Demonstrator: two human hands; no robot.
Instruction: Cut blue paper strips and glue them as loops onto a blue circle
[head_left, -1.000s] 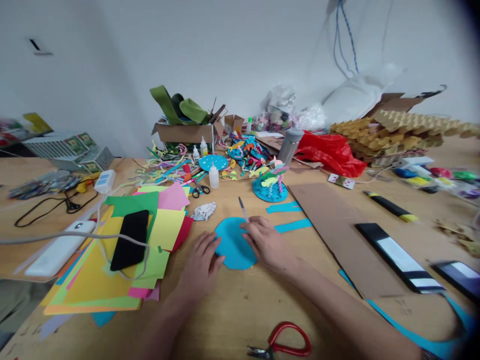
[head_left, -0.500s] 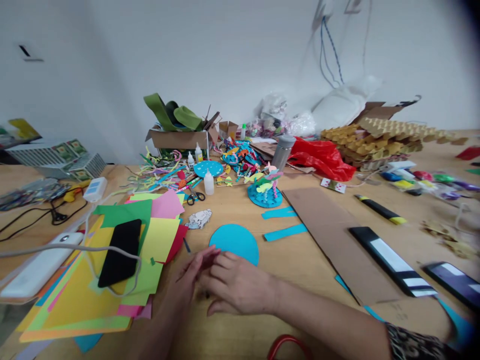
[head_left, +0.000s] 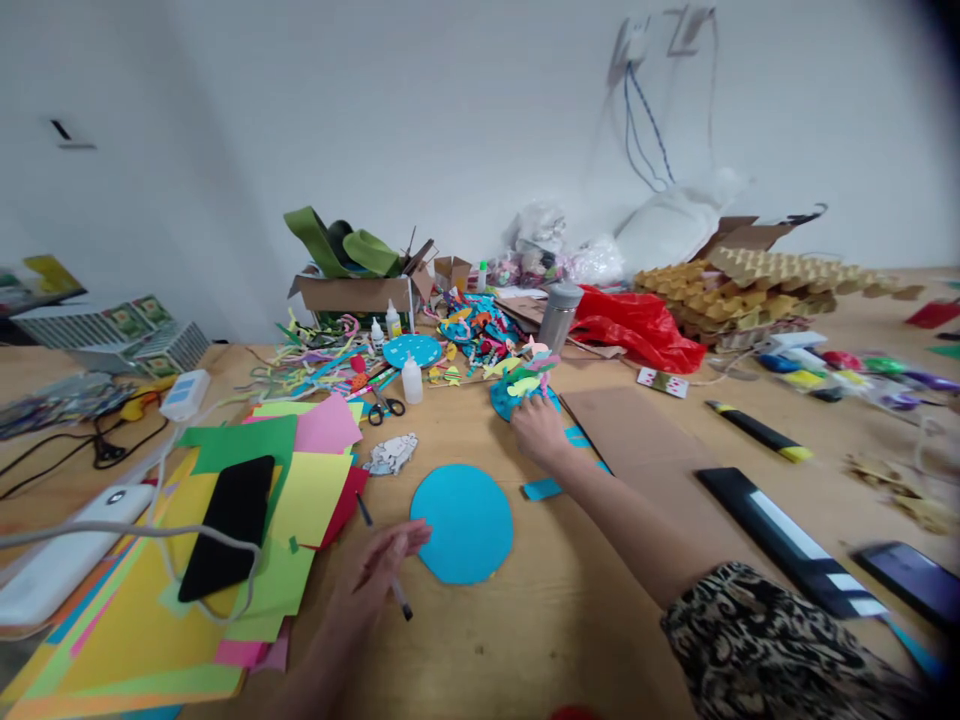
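A plain blue paper disc (head_left: 463, 525) lies flat on the table before me. My left hand (head_left: 381, 570) is at its left edge, fingers stretched out and close together. A dark pen (head_left: 403, 600) runs beneath that hand, both ends showing; no grip on it is visible. Further off, my right hand (head_left: 538, 428) reaches to the front of a decorated blue round base (head_left: 502, 400) carrying colourful paper fish (head_left: 527, 384). The fingertips are bent down against the base and hidden, so their hold is unclear. Blue paper strips (head_left: 541, 489) lie under the right wrist.
Coloured paper sheets (head_left: 150, 600) and a black phone (head_left: 229, 525) are on the left. Scissors (head_left: 386, 411), a glue bottle (head_left: 412, 381) and a grey cutout pile (head_left: 391, 454) sit ahead. Cardboard (head_left: 637, 450), a cutter knife (head_left: 757, 430) and a steel flask (head_left: 559, 315) are right.
My right hand has left the left hand and moved forward and right to the decorated base. The blue disc and more of the pen now show.
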